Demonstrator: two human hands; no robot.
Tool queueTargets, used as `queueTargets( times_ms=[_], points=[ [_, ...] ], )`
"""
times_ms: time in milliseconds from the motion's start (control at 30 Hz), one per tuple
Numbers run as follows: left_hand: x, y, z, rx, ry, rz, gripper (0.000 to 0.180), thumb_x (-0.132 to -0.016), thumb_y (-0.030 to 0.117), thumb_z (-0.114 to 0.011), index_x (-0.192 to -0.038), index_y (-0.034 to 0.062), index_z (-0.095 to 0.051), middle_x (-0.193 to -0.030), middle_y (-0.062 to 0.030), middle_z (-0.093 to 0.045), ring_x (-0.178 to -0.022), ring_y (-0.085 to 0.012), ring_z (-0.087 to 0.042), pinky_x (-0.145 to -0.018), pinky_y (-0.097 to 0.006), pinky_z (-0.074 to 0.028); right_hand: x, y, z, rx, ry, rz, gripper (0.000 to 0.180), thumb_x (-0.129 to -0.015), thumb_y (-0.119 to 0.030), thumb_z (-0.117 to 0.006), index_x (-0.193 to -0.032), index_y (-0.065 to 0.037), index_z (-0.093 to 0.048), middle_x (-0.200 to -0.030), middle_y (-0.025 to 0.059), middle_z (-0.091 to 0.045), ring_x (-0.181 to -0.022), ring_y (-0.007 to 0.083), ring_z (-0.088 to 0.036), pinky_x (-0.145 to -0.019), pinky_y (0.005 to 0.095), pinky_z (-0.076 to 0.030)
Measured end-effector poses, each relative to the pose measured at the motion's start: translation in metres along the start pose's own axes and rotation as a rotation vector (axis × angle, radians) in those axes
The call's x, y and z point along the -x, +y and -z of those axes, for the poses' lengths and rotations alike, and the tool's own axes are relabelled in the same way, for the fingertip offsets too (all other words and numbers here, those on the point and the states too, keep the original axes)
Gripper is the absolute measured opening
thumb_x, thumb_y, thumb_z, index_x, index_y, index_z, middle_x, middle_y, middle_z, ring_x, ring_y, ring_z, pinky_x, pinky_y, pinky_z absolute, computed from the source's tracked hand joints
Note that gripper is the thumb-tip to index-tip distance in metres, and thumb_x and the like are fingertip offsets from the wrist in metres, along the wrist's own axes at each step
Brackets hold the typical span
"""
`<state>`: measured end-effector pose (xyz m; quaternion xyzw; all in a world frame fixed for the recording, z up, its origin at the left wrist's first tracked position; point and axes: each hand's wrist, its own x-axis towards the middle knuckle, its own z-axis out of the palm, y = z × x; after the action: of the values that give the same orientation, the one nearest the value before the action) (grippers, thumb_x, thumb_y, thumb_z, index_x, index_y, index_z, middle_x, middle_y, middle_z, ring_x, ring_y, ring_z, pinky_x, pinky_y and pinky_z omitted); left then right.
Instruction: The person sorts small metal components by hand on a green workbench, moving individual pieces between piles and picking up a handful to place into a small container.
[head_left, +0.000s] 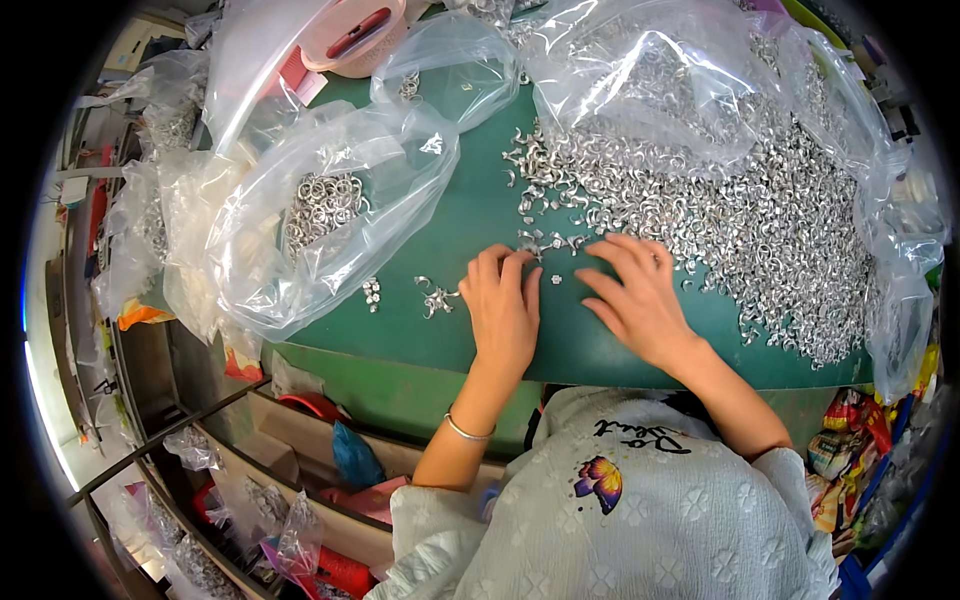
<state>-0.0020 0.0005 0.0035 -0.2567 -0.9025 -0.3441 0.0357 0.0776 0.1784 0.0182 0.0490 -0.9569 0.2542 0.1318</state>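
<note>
My left hand [503,310] rests low over the green tabletop, its fingers bent and their tips at a few small silver metal pieces [548,242]. Its thumb stands slightly off the fingers, and nothing held shows between them. Beside the near edge of a large heap of small curved silver pieces [690,215], my right hand [640,300] is open, fingers spread and curved, with nothing visible in it. A single small piece [556,280] lies between both hands. Left of my left hand sit a small cluster of curved pieces [436,299] and a short group of tiny pieces [372,294].
A clear plastic bag [410,215] holding silver rings [325,207] lies at left. Another clear plastic sheet [650,80] covers part of the heap. A pink basket [352,40] stands at the far left. Below the table's near edge is an open compartmented drawer [290,440] with bags.
</note>
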Motion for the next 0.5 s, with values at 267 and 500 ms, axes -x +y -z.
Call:
queueTargets(
  times_ms=[267, 500],
  points=[
    [0.009, -0.001, 0.008, 0.082, 0.034, 0.001, 0.029, -0.084, 0.003, -0.065, -0.112, 0.002, -0.059, -0.114, -0.0153, -0.054, -0.1, -0.0333, -0.052, -0.086, -0.043, -0.039, -0.004, 0.005, -0.001, 0.081, 0.101, -0.076, 0.02, -0.077, -0.005, -0.068, -0.097, -0.007, -0.065, -0.124, 0.0085, -0.054, -0.128, 0.0297, -0.043, -0.104, 0.053, -0.028],
    [0.02, -0.004, 0.014, 0.041, -0.116, 0.007, 0.034, -0.084, 0.001, -0.062, -0.118, 0.0016, -0.057, -0.112, -0.0129, -0.054, -0.1, -0.0318, -0.052, -0.082, -0.04, -0.039, -0.009, -0.003, -0.007, 0.1, -0.074, 0.058, 0.028, -0.08, -0.005, -0.064, -0.108, -0.007, -0.066, -0.131, 0.008, -0.052, -0.132, 0.0295, -0.04, -0.105, 0.0523, -0.028]
  ],
)
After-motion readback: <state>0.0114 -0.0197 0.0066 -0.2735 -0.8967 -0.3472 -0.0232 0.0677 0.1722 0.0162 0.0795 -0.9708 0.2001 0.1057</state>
